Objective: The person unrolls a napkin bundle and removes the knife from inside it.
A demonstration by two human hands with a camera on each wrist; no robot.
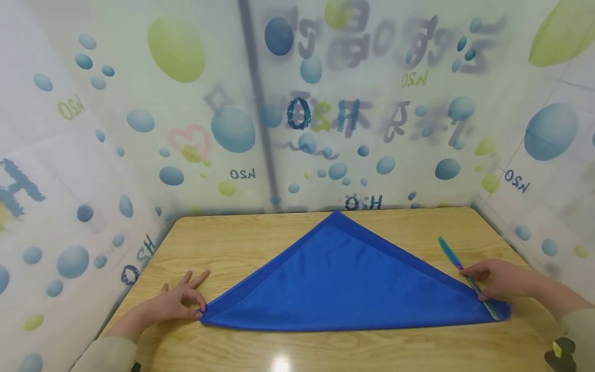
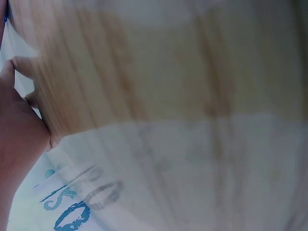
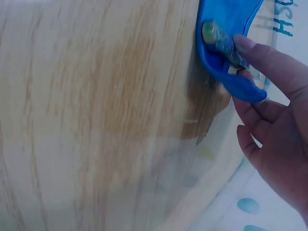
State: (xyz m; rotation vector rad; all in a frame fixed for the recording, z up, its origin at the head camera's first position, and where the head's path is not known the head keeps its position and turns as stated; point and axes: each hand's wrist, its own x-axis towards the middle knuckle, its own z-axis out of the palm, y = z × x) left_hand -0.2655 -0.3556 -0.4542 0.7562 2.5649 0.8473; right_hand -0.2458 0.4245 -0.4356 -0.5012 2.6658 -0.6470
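A blue cloth [image 1: 297, 289], folded into a broad triangle, lies on the wooden table with its peak at the far edge. At its left corner my left hand [image 1: 174, 304] pinches the fabric between thumb and forefinger, the other fingers spread. Across the right corner slants a table knife [image 1: 448, 250] with a shiny turquoise blade and a patterned handle [image 3: 221, 41]. My right hand [image 1: 504, 281] pinches that handle between thumb and fingers. In the right wrist view, the cloth's corner curls up around the handle's end. The left wrist view shows only part of my left hand [image 2: 19, 125].
The pale wooden table [image 1: 223, 243] has rounded far corners. Walls with printed blue and green bubbles [image 1: 232, 129] and mirrored lettering enclose it at the back and both sides. Light glares off the table near its front.
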